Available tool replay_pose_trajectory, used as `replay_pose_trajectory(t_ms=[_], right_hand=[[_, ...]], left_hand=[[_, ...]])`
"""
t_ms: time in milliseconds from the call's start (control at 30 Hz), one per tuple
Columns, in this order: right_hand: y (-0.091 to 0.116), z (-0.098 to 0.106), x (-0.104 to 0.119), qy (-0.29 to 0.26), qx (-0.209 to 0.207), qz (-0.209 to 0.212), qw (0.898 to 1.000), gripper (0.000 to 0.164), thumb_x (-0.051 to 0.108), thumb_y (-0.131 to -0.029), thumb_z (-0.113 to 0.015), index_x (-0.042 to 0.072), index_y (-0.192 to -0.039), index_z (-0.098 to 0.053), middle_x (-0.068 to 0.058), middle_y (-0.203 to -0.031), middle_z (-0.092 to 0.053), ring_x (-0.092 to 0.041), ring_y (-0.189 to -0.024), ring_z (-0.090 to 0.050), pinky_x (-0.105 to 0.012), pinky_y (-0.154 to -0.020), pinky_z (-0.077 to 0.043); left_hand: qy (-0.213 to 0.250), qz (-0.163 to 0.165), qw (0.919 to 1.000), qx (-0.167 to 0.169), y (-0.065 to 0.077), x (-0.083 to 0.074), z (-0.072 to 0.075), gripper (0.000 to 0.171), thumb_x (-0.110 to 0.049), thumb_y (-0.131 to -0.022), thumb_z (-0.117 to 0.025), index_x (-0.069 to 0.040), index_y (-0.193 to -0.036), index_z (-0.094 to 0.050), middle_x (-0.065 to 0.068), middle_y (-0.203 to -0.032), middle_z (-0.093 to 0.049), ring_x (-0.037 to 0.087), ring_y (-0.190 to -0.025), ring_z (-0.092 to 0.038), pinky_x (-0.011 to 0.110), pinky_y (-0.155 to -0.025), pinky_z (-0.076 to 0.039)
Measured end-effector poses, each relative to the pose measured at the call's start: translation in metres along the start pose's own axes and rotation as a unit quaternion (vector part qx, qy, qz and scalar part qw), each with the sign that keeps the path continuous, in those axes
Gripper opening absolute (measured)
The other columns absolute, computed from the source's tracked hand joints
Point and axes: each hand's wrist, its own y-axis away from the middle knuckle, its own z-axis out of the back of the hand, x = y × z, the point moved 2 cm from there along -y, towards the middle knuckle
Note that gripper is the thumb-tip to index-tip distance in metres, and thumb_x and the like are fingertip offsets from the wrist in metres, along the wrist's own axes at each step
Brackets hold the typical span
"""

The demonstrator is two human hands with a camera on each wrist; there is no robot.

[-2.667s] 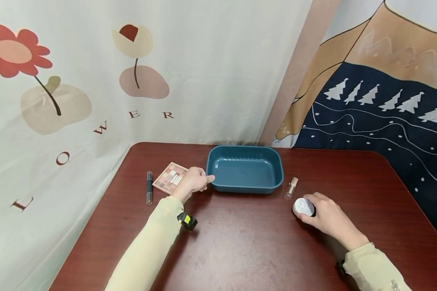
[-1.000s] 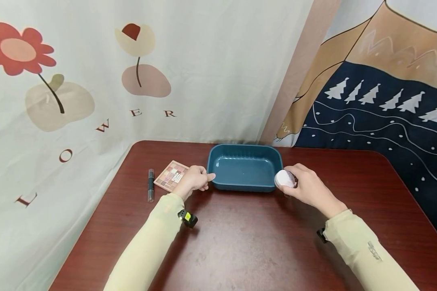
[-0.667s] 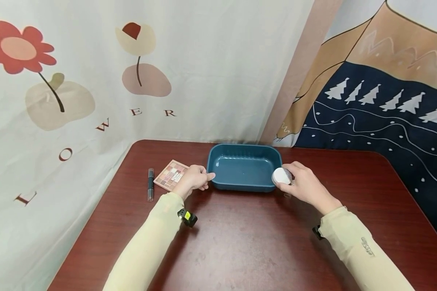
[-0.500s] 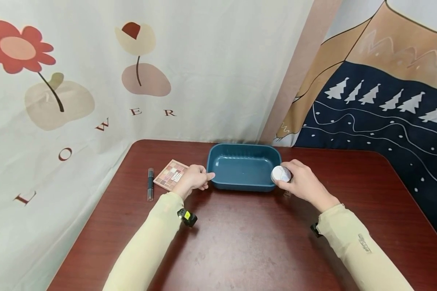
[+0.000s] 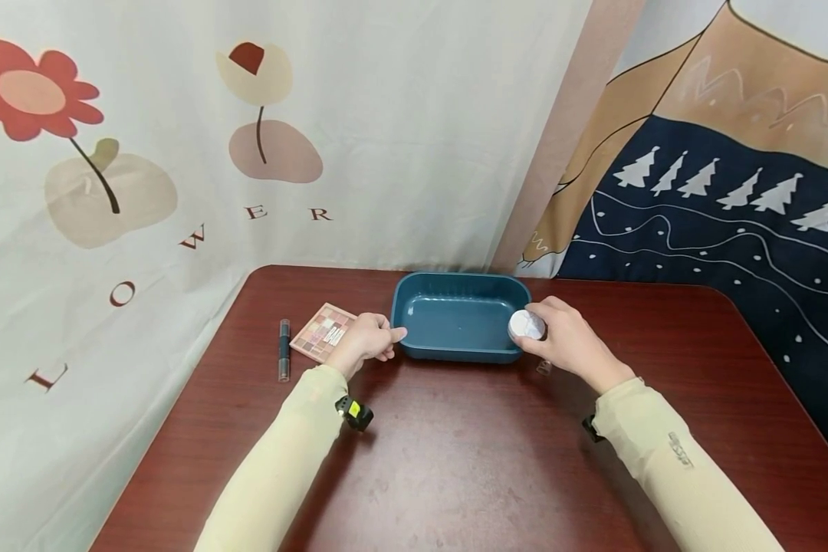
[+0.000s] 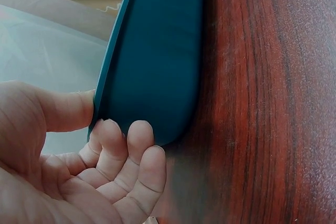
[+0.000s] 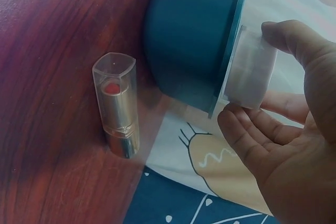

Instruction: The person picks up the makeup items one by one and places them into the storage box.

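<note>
My left hand (image 5: 369, 341) pinches the left front rim of a teal plastic basin (image 5: 465, 356); in the left wrist view the thumb lies on the rim with curled fingers against the outer wall. A small round cosmetic jar (image 5: 527, 326) with a pale lid is held between the thumb and fingers of my right hand (image 5: 571, 341), at the basin's right front corner. In the right wrist view that jar (image 7: 253, 69) is just above the rim. Under my right hand a lipstick (image 7: 118, 108) with a clear cap lies on the table, mostly covered in the head view.
Left of the basin lies an eyeshadow palette (image 5: 320, 331), partly behind my left hand. Farther left is a dark double-ended stick (image 5: 284, 351) with clear caps. The brown wooden table (image 5: 441, 452) meets printed curtains (image 5: 414, 138) at its back edge.
My right hand has picked the jar up from the table and carried it leftward and away from me to the basin's edge, passing over the lipstick. The left hand keeps its place on the rim.
</note>
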Motion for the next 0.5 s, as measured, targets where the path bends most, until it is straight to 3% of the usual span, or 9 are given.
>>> replay_pose_trajectory(t_ms=[500], right_hand=[[-0.0105,-0.0064,0.0068,0.016,0.018,0.01,1.0,0.057,0.023,-0.088,-0.079,-0.007,-0.133,-0.062,-0.022,-0.117,-0.061,-0.034,-0.101,-0.058,-0.05,-0.085,-0.057]], left_hand=[[-0.004,-0.006,1.0,-0.005,-0.0006,0.0001,-0.0007,0.04,-0.019,-0.101,-0.069,-0.011,-0.069,-0.045,0.003,-0.063,-0.056,0.013,-0.061,-0.059,0.025,-0.062,-0.055]])
